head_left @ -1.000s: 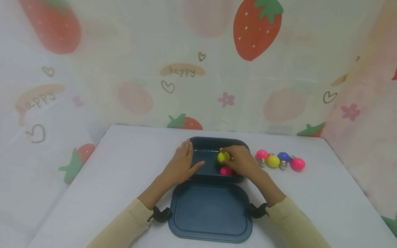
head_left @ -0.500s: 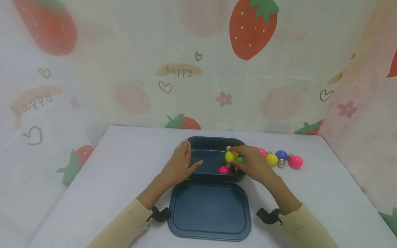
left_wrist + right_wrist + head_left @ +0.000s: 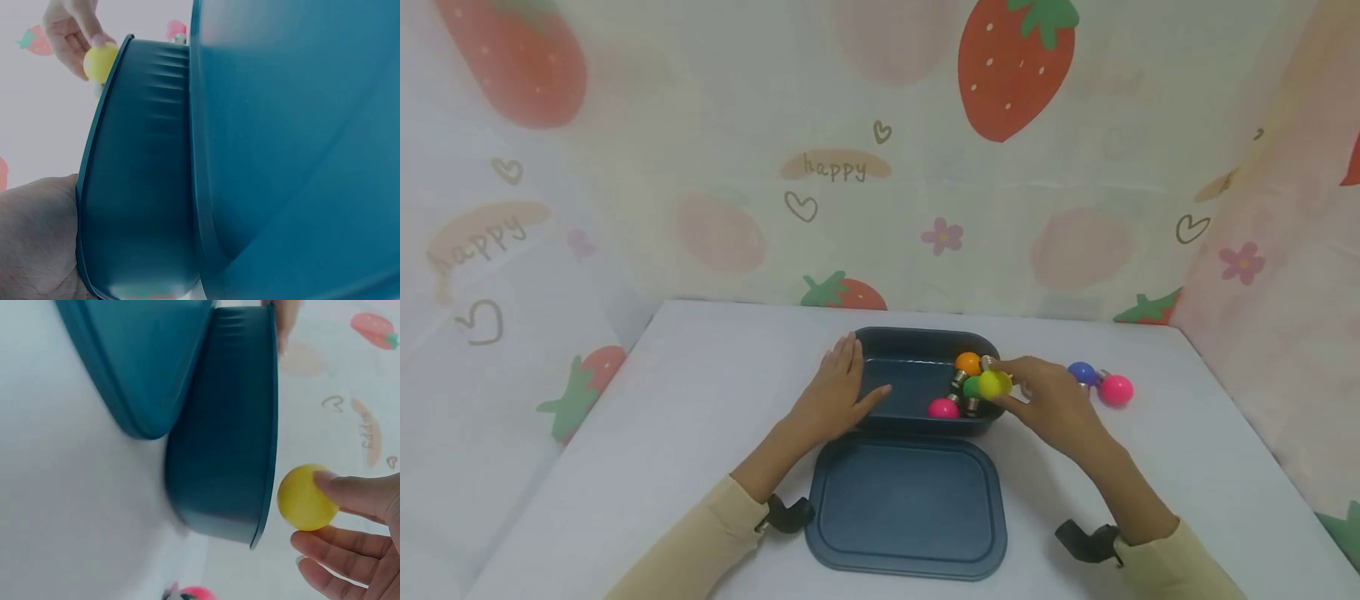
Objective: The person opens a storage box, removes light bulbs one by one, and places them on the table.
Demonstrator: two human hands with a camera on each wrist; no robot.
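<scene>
My right hand (image 3: 1051, 402) pinches the yellow bulb (image 3: 995, 384) between thumb and fingers, just above the right end of the dark blue box (image 3: 898, 387). My left hand (image 3: 831, 402) rests straight-fingered against the box's left end. I'd judge the bulb light and stiff, its smooth globe a little slippery and perhaps brittle, so a gentle hold around its widest part should serve. Inside the box, at its right end, lie an orange bulb (image 3: 967, 363), a green bulb (image 3: 972, 387) and a pink bulb (image 3: 943, 408).
</scene>
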